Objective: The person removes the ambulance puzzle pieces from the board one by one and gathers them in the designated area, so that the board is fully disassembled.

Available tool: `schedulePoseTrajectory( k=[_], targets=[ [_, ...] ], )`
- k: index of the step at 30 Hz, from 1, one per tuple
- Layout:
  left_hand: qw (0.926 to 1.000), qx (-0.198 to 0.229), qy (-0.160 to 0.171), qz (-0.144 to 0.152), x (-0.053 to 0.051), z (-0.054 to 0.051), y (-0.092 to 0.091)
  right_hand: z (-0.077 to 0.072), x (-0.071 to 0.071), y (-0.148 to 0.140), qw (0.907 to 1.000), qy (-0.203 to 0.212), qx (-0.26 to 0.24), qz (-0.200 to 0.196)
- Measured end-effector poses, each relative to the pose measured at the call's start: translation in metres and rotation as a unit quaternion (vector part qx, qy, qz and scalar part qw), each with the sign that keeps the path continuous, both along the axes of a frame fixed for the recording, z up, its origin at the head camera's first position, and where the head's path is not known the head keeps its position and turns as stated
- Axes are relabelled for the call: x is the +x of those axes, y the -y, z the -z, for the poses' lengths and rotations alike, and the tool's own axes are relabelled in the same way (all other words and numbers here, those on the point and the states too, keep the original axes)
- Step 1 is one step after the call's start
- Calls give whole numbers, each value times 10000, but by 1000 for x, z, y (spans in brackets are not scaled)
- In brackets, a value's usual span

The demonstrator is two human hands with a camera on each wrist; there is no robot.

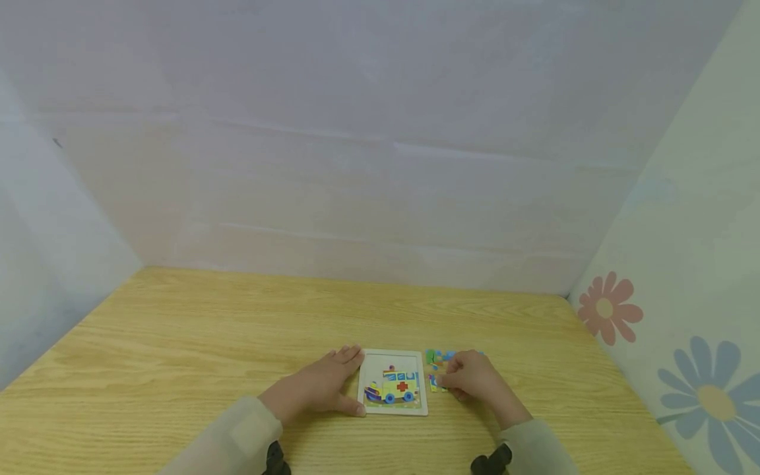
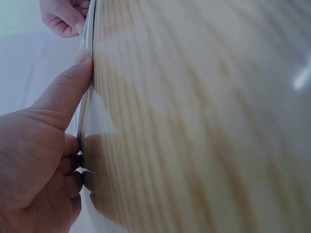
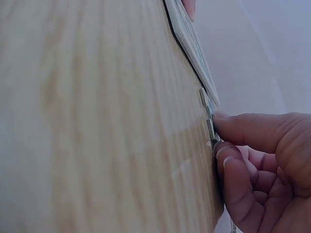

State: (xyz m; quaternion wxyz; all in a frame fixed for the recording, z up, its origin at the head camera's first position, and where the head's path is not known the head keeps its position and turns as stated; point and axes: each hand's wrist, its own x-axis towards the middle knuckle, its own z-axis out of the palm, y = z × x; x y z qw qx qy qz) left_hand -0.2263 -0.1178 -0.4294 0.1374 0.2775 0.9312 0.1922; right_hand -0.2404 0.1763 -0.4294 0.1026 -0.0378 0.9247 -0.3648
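Observation:
A square puzzle tray [image 1: 392, 352] with a pale frame lies on the table, its lower part filled with pieces that show a yellow ambulance [image 1: 394, 385]. My left hand [image 1: 323, 382] rests along the tray's left side, thumb and fingers spread. In the left wrist view the thumb [image 2: 68, 87] touches the tray's edge. Just right of the tray, my right hand [image 1: 475, 379] pinches a puzzle piece [image 3: 211, 129] between thumb and fingers, low over the tabletop. That hand partly covers the loose pieces around it.
Several loose puzzle pieces [image 1: 436, 357] in blue, green and yellow lie to the right of the tray. The wooden table [image 1: 237, 316] meets a pale wall [image 1: 356, 198] at the back. Flowers decorate the right-hand wall [image 1: 671, 264].

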Motion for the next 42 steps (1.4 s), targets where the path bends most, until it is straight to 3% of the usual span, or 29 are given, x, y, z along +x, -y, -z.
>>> schedulePoseTrajectory(
  k=[21,34,42],
  targets=[
    [10000,-55,21,-39,0,-2,0,0,-1,-1,9996,56,-198,-177],
    [10000,30,25,28,1,-3,0,-18,0,1,9993,26,-295,227],
    [10000,8,30,10,2,-3,1,-23,-1,5,9939,-209,-1000,-426]
  ],
)
